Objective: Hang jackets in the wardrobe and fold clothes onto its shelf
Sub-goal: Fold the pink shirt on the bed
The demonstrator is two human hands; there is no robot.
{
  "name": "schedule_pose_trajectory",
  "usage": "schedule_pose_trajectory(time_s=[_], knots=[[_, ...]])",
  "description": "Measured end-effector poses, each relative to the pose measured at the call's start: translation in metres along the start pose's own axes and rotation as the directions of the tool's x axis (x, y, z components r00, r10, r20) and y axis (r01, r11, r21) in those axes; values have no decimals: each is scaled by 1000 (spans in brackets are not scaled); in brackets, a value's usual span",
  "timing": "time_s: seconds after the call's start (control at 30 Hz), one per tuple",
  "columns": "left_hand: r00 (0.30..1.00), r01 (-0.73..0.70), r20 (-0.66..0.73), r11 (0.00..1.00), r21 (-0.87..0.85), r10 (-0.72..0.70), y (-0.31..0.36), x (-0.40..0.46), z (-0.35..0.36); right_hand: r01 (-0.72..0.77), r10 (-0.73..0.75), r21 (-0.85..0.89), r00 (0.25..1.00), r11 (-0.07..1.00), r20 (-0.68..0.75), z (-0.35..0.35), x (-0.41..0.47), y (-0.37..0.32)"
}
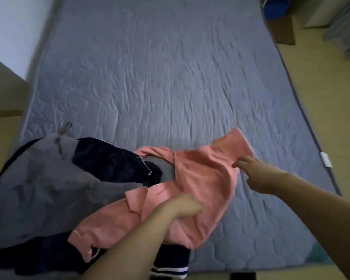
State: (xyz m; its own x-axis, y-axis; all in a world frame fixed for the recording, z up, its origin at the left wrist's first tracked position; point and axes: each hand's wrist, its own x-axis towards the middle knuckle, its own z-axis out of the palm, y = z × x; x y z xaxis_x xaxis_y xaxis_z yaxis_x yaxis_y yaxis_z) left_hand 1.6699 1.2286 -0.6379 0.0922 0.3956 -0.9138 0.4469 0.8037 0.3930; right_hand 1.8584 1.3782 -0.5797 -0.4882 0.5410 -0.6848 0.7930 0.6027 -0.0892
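Observation:
A pink shirt (202,178) lies crumpled on the near part of a grey-blue quilted mattress (160,77). My left hand (185,208) grips a bunch of its cloth near the middle. My right hand (249,168) pinches its right edge, the arm reaching in from the lower right. To the left lies a grey hooded garment (38,190) with a drawstring, and a dark navy jacket (107,158) sits between it and the shirt. A navy garment with white stripes (170,268) shows under the shirt at the near edge. The frame is blurred by motion.
The mattress lies on a pale yellow floor (331,122). A white wall (14,23) runs along its left side. Grey fabric (346,31) and a blue object (275,7) stand at the far right corner. A dark flat object (242,276) lies at the bottom edge.

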Motion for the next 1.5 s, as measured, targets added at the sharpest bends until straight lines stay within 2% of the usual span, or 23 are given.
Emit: schedule_pose_trajectory(time_s=[0.03,0.1,0.17,0.23,0.33,0.37,0.43,0.5,0.57,0.6,0.63,0.73,0.8,0.9,0.97,1.0,1.1,1.17,1.23,1.3,1.37,1.43,1.5], knots=[[979,-13,-203,1000,-3,13,4,20,-13,-64,65,81,998,995,-6,14,10,14],[853,28,-521,999,36,-6,12,55,-41,-189,200,247,980,950,-20,36,37,38],[743,85,-669,989,117,15,21,92,-63,-286,333,424,942,859,-40,52,69,64],[709,108,-699,964,244,97,33,131,-78,-339,440,638,898,691,0,66,100,83],[766,169,-607,845,507,211,50,186,-85,-306,439,897,886,319,146,86,145,99],[790,223,-577,780,585,207,52,201,-83,-278,415,930,896,242,160,92,160,100],[847,320,-504,594,738,169,51,221,-73,-242,379,935,916,257,133,101,186,99],[893,324,-429,466,823,136,48,229,-59,-264,336,879,933,398,128,105,202,96],[903,249,-402,575,779,154,47,227,-46,-259,281,855,949,449,140,110,206,94],[904,194,-394,662,724,167,49,222,-40,-238,266,888,954,393,138,113,203,96],[906,144,-382,713,686,184,54,215,-32,-201,270,939,955,281,124,116,197,101],[917,-13,-288,744,669,275,87,185,2,-98,383,988,913,-117,136,115,161,141],[919,-147,-184,736,660,349,127,161,41,-45,501,970,850,-237,162,109,124,188],[881,-373,-56,761,530,471,204,131,116,74,724,949,665,-308,183,91,60,270],[860,-480,35,784,394,509,265,111,164,182,801,911,559,-371,215,76,20,321],[855,-504,88,778,376,511,293,100,185,221,809,890,542,-398,228,69,2,343],[845,-519,205,665,537,495,348,71,216,210,819,909,537,-359,200,52,-33,380],[866,-445,182,552,705,465,362,55,200,18,810,980,567,-196,152,42,-43,378],[879,-280,28,469,838,476,356,43,161,-133,751,991,654,-3,90,29,-42,357],[844,12,-274,495,869,461,329,36,105,-83,623,994,782,71,21,18,-32,325],[756,319,-543,519,793,364,289,28,42,-40,482,992,876,116,-21,10,-14,294],[734,547,-661,441,712,156,238,27,-6,-68,418,958,907,279,-58,13,8,272],[751,607,-660,393,691,-2,191,44,-33,-159,402,868,914,470,-50,22,29,263]])
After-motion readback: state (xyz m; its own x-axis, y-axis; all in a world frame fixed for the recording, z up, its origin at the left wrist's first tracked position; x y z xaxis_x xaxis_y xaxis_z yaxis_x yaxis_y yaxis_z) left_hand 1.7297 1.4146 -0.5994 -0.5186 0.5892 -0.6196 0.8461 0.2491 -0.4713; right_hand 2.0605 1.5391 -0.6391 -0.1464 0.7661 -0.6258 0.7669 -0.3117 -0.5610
